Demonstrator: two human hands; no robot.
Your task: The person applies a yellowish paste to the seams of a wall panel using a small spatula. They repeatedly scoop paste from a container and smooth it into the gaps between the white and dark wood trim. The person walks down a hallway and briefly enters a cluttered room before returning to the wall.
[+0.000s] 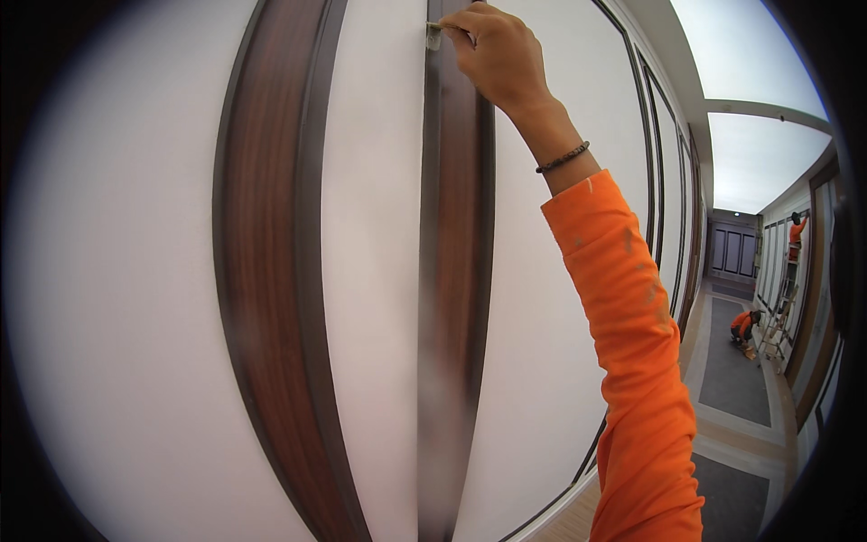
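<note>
- Wood strip [461,226]: upright on the white wall [375,181] before you, dark edging [431,181] already on both sides; you can't tell how much is left to go over, as its lower stretch looks hazy.
- Your right hand [499,54]: high up, thumb and fingers pinched together on one thing; your left hand is out of view, its grip unknown.
- Small pale piece [434,38]: in that pinch, at the strip's left edging.
</note>
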